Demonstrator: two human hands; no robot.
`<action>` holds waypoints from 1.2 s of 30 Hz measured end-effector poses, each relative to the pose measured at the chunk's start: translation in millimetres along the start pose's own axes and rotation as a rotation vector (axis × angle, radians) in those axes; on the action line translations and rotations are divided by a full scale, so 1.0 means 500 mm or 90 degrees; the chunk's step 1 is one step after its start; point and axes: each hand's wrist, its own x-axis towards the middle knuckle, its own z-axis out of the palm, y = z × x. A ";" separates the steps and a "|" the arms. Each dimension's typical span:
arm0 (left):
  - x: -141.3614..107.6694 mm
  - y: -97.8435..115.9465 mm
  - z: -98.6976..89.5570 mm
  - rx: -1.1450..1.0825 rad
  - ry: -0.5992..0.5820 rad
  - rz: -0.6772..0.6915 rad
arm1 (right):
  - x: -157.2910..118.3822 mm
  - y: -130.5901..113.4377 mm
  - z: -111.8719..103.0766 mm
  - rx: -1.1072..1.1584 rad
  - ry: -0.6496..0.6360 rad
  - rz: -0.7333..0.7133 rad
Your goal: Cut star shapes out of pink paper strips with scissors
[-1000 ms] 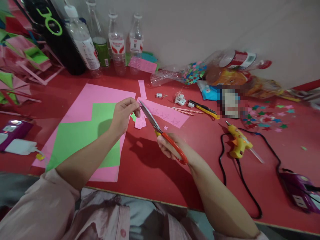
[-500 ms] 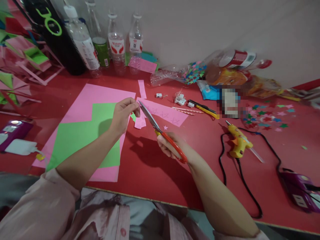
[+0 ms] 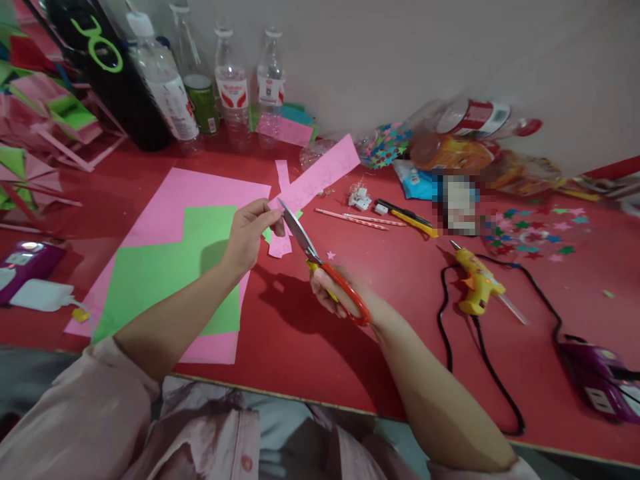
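Note:
My left hand pinches the near end of a pink paper strip that has star outlines drawn on it and slants up to the right. In my right hand are scissors with red and yellow handles; their tips lie by the strip's held end, close to my left fingertips. Below the strip rest small pink scraps, and a cut pink star lies beside the blades.
Green paper lies over pink sheets at left. Bottles stand along the wall. A yellow glue gun with a black cord, a cutter and a container of paper stars are at right.
The pink strip has swung from pointing down to the right to pointing up to the right. My left hand has shifted slightly right; the scissors' handles have spread a little.

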 end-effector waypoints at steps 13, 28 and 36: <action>0.001 0.003 -0.004 0.075 -0.003 0.024 | -0.006 -0.002 -0.006 0.005 -0.014 -0.013; 0.001 -0.007 -0.003 0.035 0.005 0.002 | -0.008 -0.018 0.025 0.031 0.046 0.020; 0.005 -0.006 -0.003 0.079 0.030 0.031 | -0.005 -0.018 0.025 0.008 0.056 0.027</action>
